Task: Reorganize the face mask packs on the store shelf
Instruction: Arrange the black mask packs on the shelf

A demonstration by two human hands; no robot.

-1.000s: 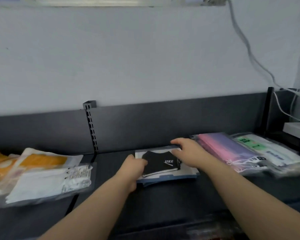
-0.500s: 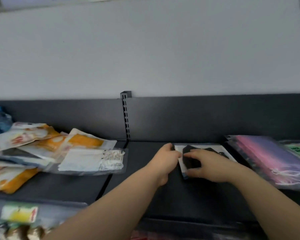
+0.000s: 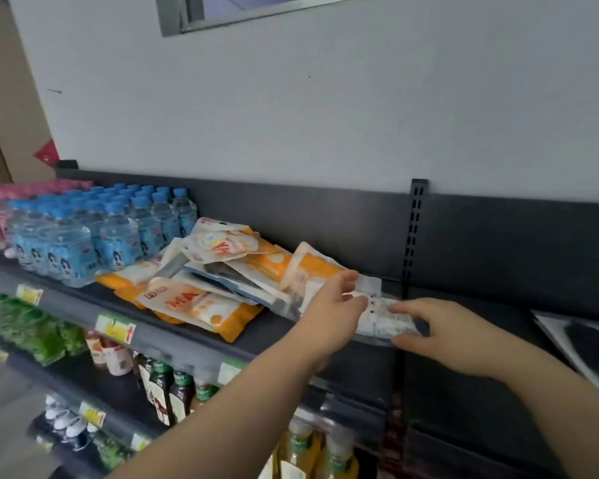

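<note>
White mask pack (image 3: 377, 318) lengthwise along the shelf (image 3: 277, 335), directly between both hands: left hand (image 3: 329, 305) touching one end, right hand (image 3: 443, 328) the other, fingers outstretched.

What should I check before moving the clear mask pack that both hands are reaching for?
1. Left hand touching the clear mask pack: ok.
2. Right hand touching it: ok.
3. Firm grip by either hand: cannot tell, blurred.
4. Nothing lying on the pack: ok.
5. Bare shelf between it and the black mask pack: ok.
6. Orange packs tidy: not ok, heaped crosswise.
</note>
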